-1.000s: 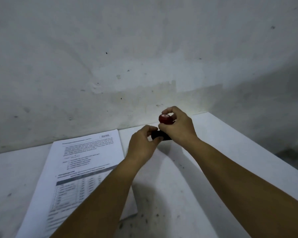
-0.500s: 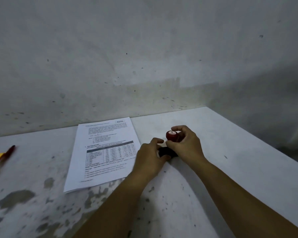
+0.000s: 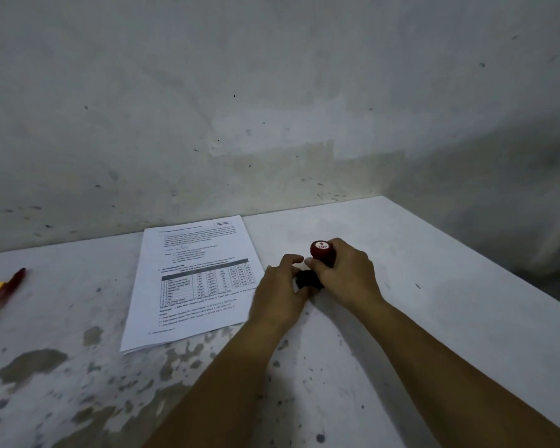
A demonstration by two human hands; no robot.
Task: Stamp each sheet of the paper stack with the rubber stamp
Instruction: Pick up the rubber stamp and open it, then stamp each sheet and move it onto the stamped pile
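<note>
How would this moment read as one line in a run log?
right hand: grips rubber stamp | left hand: on black base | paper stack: unstamped

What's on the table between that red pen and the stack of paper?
Nothing: in the head view, only bare, stained table lies between the red pen and the paper stack.

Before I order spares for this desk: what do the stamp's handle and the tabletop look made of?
The stamp handle looks like glossy dark red plastic or lacquered wood; its rounded cap catches light and bears a white TOP label. The tabletop looks like white paint over a darker hard surface, matte, worn off in grey patches near the front.
</note>
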